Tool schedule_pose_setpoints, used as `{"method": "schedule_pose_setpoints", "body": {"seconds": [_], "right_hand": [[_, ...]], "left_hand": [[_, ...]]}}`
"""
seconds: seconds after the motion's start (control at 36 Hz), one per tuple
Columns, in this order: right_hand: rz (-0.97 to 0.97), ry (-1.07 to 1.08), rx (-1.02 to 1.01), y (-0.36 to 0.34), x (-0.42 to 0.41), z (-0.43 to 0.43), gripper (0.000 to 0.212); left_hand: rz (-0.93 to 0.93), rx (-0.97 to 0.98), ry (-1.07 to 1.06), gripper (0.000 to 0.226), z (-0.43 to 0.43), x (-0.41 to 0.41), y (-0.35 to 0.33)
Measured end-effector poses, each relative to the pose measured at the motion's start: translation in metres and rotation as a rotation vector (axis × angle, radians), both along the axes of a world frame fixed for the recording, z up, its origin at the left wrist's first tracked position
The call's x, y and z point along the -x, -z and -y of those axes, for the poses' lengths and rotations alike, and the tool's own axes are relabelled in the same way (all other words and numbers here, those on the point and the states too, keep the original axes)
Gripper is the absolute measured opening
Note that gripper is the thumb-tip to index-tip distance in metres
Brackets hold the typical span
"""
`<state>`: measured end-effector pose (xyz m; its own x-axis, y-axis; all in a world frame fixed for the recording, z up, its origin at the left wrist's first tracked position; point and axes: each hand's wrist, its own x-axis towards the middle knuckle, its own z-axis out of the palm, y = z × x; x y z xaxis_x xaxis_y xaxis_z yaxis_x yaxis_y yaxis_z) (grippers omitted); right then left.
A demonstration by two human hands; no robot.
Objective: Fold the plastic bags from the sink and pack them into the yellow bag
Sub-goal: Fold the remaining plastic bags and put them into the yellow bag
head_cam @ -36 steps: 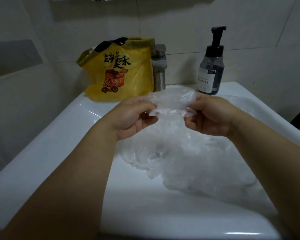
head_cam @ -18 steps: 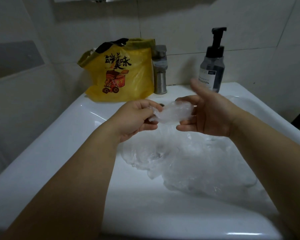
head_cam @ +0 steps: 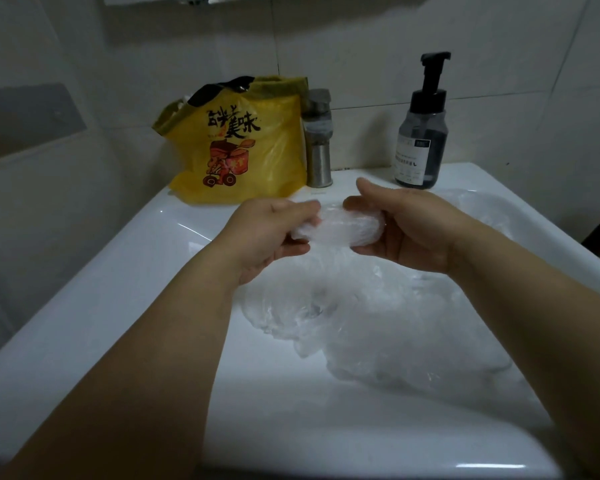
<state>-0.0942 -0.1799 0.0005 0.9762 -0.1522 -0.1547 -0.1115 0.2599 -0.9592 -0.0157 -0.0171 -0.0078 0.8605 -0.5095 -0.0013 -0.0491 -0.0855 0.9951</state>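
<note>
Plastic bag (head_cam: pixel 347 230) stays pinched by left hand (head_cam: pixel 269 233); right hand (head_cam: pixel 407 233) fingers now curl round it.

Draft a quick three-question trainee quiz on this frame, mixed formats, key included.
1. True or false: the left hand and right hand both hold the folded clear bag.
2. What stands directly right of the yellow bag? A) faucet B) towel C) mug
3. Fill in: the loose plastic bags lie in the ___.
Key: 1 true; 2 A; 3 sink.
</note>
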Motion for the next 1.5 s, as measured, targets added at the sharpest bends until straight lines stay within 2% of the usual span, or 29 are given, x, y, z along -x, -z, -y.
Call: {"method": "schedule_pose_setpoints", "body": {"seconds": [0.08, 0.19, 0.33, 0.39, 0.44, 0.53, 0.67, 0.81, 0.89, 1.0, 1.06, 1.14, 1.25, 1.28, 1.39, 1.5], "right_hand": [[0.024, 0.064, 0.062, 0.004, -0.002, -0.003, 0.025], [0.038, 0.109, 0.185, 0.006, -0.003, -0.003, 0.009], [0.07, 0.008, 0.295, 0.007, -0.001, 0.0, 0.047], [0.07, -0.007, 0.446, 0.009, -0.001, 0.001, 0.059], [0.074, 0.003, 0.619, 0.011, -0.002, 0.002, 0.066], [0.104, 0.019, 0.744, 0.012, -0.003, 0.004, 0.068], [0.145, 0.052, 0.922, 0.013, -0.003, 0.008, 0.06], [0.239, 0.088, 1.059, 0.012, 0.0, 0.009, 0.031], [0.233, 0.086, 1.138, 0.012, 0.001, 0.01, 0.021], [0.266, 0.083, 1.163, 0.012, 0.001, 0.011, 0.02], [0.261, 0.082, 1.151, 0.011, 0.001, 0.012, 0.022], [0.233, 0.079, 1.102, 0.014, -0.001, 0.013, 0.017], [0.239, 0.013, 0.91, 0.014, -0.001, 0.012, 0.045], [0.249, -0.003, 0.9, 0.013, 0.0, 0.012, 0.044], [0.253, -0.034, 0.951, 0.01, 0.002, 0.011, 0.008], [0.254, -0.026, 0.896, 0.007, 0.004, 0.008, 0.015]], "left_hand": [[0.069, -0.055, 0.013, 0.01, 0.0, -0.001, 0.004], [0.102, -0.063, 0.025, 0.01, 0.001, -0.001, 0.004], [0.119, -0.037, -0.008, 0.019, 0.001, -0.002, 0.004], [0.132, -0.04, -0.009, 0.023, 0.0, -0.002, 0.005], [0.15, -0.049, -0.004, 0.025, 0.0, -0.001, 0.005], [0.175, -0.051, 0.003, 0.027, -0.001, -0.001, 0.005], [0.304, -0.103, -0.016, 0.029, -0.004, -0.001, 0.006], [0.388, -0.081, -0.015, 0.023, -0.004, -0.001, 0.006], [0.48, -0.16, -0.017, 0.017, -0.005, -0.002, 0.008], [0.549, -0.243, -0.002, 0.003, -0.007, -0.004, 0.008], [0.579, -0.276, -0.015, 0.005, -0.009, -0.007, 0.009], [0.491, -0.229, -0.003, 0.008, -0.008, -0.005, 0.006], [0.347, -0.094, 0.119, 0.013, -0.008, 0.0, 0.002], [0.345, -0.079, 0.132, 0.013, -0.009, 0.0, 0.002], [0.311, -0.015, 0.135, 0.011, -0.011, -0.002, 0.001], [0.218, 0.131, 0.052, 0.007, -0.009, -0.006, -0.002]]}}
